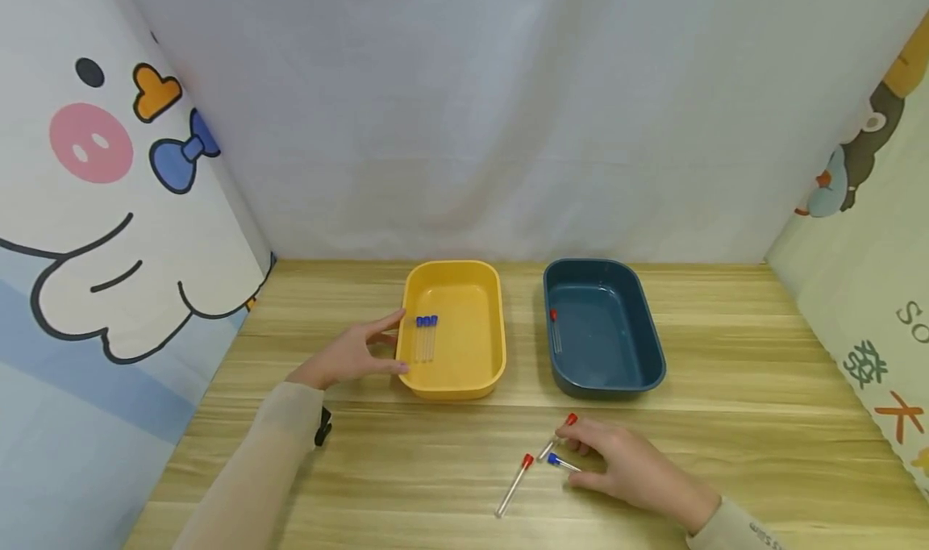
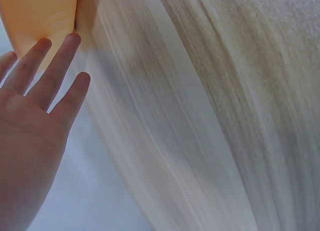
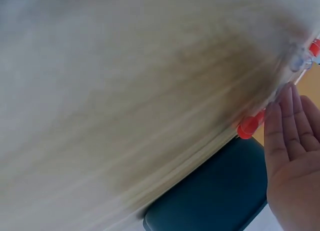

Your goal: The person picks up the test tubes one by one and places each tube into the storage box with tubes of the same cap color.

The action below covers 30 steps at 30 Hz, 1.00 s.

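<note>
With fingers spread and straight, my left hand touches the left wall of a yellow tray. Three blue-capped clear tubes lie side by side in that tray. My right hand is low over the table, its fingers extended in the right wrist view. Its fingertips are right at a red-capped tube, partly hidden by them. A blue-capped tube lies at the thumb, its far end covered. To the left, another red-capped tube lies slantwise on the wood.
A dark blue tray stands right of the yellow one, with a red-capped tube along its left wall. A white curtain hangs behind the wooden table, and printed cloths border both sides.
</note>
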{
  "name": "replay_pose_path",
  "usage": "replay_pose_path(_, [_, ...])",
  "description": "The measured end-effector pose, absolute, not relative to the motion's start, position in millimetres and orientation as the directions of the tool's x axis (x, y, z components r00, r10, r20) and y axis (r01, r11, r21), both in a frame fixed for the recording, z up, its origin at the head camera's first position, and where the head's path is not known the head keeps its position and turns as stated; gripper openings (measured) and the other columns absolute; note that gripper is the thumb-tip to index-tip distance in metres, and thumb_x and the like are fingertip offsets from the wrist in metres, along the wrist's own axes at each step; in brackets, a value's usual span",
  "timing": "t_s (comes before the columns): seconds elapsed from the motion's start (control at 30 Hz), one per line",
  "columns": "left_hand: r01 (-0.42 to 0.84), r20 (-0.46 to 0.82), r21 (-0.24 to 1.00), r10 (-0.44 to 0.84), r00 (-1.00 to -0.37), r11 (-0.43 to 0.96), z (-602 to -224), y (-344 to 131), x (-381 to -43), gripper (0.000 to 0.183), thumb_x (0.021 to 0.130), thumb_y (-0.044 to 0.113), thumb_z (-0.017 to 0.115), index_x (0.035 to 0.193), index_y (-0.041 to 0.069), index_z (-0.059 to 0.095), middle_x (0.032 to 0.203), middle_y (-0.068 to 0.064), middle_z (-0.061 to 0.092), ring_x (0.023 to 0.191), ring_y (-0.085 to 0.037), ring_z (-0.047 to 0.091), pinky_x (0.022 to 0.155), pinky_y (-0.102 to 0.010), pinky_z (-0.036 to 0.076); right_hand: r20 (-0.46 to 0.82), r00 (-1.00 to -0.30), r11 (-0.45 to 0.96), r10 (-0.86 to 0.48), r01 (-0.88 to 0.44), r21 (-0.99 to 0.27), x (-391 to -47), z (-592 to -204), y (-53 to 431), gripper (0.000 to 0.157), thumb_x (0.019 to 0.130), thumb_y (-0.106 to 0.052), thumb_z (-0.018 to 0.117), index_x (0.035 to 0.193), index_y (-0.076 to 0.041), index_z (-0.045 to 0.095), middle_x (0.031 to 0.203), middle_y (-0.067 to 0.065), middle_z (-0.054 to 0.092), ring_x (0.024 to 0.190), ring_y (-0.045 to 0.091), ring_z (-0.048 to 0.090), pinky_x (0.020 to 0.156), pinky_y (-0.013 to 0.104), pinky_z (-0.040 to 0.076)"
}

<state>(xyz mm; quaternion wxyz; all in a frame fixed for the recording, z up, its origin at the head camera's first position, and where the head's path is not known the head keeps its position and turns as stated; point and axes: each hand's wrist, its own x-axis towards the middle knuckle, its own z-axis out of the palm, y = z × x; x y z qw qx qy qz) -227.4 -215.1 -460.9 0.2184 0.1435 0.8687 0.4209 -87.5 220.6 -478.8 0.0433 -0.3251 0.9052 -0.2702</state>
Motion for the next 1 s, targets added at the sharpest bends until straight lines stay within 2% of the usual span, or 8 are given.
replay_pose_path(0.2, [0.069, -0.260, 0.792, 0.437, -0.861, 0.607, -461.7, -215.0, -227.8, 0.106, 0.084, 0.042, 0.086, 0.166, 0.028, 0.020, 0.170, -0.008, 0.032, 0.145, -0.036, 0.050, 0.115, -0.059, 0.044, 0.067, -0.785, 0.650, -0.616, -0.554, -0.519, -89.2, -481.3, 219.3, 0.043, 0.087, -0.029, 0.084, 0.124, -0.012, 0.069, 0.106, -0.009, 0.070, 0.091, 0.001, 0.062, 0.079, 0.024, 0.057])
replay_pose_path(0.53, [0.061, -0.258, 0.803, 0.439, -0.860, 0.593, -462.3, -215.9, -228.8, 0.108, 0.082, 0.045, 0.086, 0.166, 0.030, 0.021, 0.169, -0.008, 0.033, 0.144, -0.036, 0.050, 0.114, -0.059, 0.045, 0.056, -0.761, 0.632, -0.646, -0.574, -0.521, -90.5, -481.7, 216.2, 0.028, 0.087, -0.019, 0.083, 0.111, -0.016, 0.071, 0.086, -0.016, 0.057, 0.078, -0.005, 0.049, 0.068, 0.015, 0.045])
replay_pose_path(0.8, [0.045, -0.271, 0.806, 0.437, -0.858, 0.590, -461.2, -215.7, -228.4, 0.109, 0.081, 0.046, 0.086, 0.166, 0.030, 0.020, 0.169, -0.008, 0.033, 0.145, -0.035, 0.049, 0.114, -0.057, 0.046, 0.100, -0.744, 0.603, -0.661, -0.606, -0.519, -90.0, -484.6, 214.6, 0.024, 0.086, -0.012, 0.082, 0.108, -0.016, 0.073, 0.082, -0.016, 0.057, 0.075, -0.007, 0.048, 0.064, 0.013, 0.044])
replay_pose_path(1.0, [0.057, -0.265, 0.802, 0.440, -0.858, 0.595, -461.6, -216.3, -228.3, 0.110, 0.080, 0.049, 0.086, 0.166, 0.030, 0.020, 0.169, -0.009, 0.034, 0.145, -0.036, 0.049, 0.114, -0.058, 0.046, 0.087, -0.754, 0.616, -0.652, -0.593, -0.519, -91.5, -478.4, 213.1, 0.022, 0.087, -0.011, 0.081, 0.107, -0.018, 0.074, 0.082, -0.018, 0.056, 0.074, -0.006, 0.049, 0.064, 0.013, 0.045])
